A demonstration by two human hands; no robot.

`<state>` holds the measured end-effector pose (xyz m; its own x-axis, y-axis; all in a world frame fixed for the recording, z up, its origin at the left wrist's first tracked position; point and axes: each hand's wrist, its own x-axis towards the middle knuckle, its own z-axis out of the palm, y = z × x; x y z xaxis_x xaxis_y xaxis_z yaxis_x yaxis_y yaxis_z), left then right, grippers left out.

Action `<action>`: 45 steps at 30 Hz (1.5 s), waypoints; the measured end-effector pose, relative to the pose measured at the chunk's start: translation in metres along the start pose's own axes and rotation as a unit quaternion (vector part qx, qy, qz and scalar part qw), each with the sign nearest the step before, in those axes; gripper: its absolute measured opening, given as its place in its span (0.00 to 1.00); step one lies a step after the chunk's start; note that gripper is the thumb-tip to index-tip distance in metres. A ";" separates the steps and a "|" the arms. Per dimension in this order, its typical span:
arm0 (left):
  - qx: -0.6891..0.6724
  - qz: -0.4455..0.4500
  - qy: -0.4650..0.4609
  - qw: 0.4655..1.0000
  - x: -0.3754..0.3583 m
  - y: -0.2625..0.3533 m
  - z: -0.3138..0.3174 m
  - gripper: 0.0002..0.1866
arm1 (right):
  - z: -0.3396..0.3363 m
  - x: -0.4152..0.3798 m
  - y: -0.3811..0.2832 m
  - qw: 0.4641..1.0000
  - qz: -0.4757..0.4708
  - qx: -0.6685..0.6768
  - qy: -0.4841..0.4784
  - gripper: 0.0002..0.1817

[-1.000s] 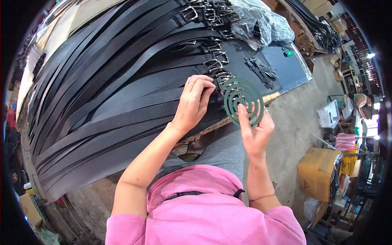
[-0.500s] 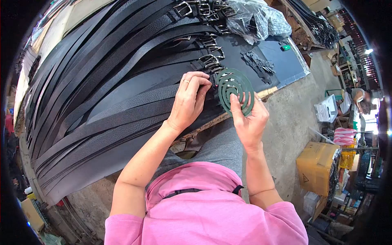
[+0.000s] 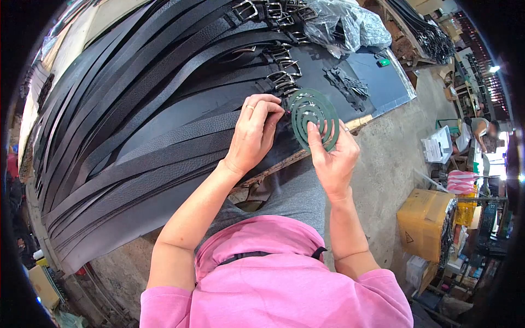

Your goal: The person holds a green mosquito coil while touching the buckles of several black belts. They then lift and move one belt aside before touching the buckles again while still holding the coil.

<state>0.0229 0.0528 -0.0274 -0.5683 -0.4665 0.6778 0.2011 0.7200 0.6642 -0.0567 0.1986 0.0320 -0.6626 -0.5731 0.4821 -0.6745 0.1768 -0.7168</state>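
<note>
A dark green mosquito coil (image 3: 298, 131) is upright in front of me, its spiral rings facing me. My right hand (image 3: 336, 153) pinches its lower right side, thumb on the near face and fingers behind. Close to the coil's left edge, my left hand (image 3: 254, 128) has its fingertips pressed together. Whatever those fingertips hold, if anything, is hidden. Beneath and beyond my hands, many black leather belts (image 3: 164, 71) lie fanned across the table, and their silver buckles (image 3: 284, 81) are bunched just above the coil.
Crumpled clear plastic (image 3: 350, 27) lies at the table's far end, near small black strap pieces (image 3: 347, 85) and a green item (image 3: 383, 63). A cardboard box (image 3: 424, 224) stands on the floor to the right. Farther right, another person (image 3: 481, 131) is by a white bin (image 3: 436, 145).
The mosquito coil has tilted slightly and shifted a little up and left. My left hand stays almost where it was.
</note>
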 end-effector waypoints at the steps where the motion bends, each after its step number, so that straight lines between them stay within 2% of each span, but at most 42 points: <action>1: -0.001 0.000 -0.001 1.000 0.000 -0.001 0.000 0.08 | 0.000 0.000 0.001 1.000 -0.002 0.000 0.001 0.03; 17: -0.004 -0.016 -0.001 1.000 -0.001 -0.003 0.000 0.06 | -0.005 -0.001 -0.001 1.000 0.004 0.008 0.016 0.04; 19: -0.045 -0.061 0.017 0.997 -0.001 -0.002 -0.001 0.05 | -0.005 -0.001 0.001 0.998 0.043 0.047 0.028 0.05; 23: -0.113 -0.142 0.079 0.980 0.000 -0.007 0.000 0.03 | -0.001 0.011 -0.006 0.998 -0.001 0.037 0.043 0.04; 26: -0.159 -0.199 0.096 0.962 0.003 -0.005 -0.004 0.03 | 0.010 0.017 -0.016 0.999 -0.011 0.036 0.038 0.04; 29: -0.139 -0.220 0.086 0.962 0.000 -0.006 -0.009 0.04 | 0.028 0.022 -0.021 0.996 -0.021 0.078 0.041 0.03; 33: -0.071 -0.137 0.113 0.981 -0.003 -0.008 -0.006 0.03 | 0.039 0.027 -0.026 0.999 -0.030 0.017 0.026 0.06; 36: -0.063 -0.178 0.114 0.975 -0.003 -0.003 -0.007 0.03 | 0.039 0.030 -0.023 0.998 -0.042 -0.041 -0.004 0.07; 40: 0.053 -0.162 0.077 0.982 -0.006 -0.001 -0.010 0.04 | 0.037 0.031 -0.019 0.997 -0.035 -0.067 -0.031 0.08; 41: 0.057 -0.174 0.059 0.981 -0.006 -0.001 -0.012 0.04 | 0.037 0.030 -0.019 0.997 -0.026 -0.067 -0.032 0.08; 45: -0.041 -0.185 0.091 0.978 -0.005 -0.011 -0.010 0.04 | 0.035 0.031 -0.026 0.993 -0.033 -0.104 -0.051 0.08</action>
<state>0.0314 0.0421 -0.0345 -0.4635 -0.7769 0.4261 0.0757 0.4444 0.8926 -0.0483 0.1482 0.0474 -0.5853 -0.6646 0.4644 -0.7756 0.2918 -0.5598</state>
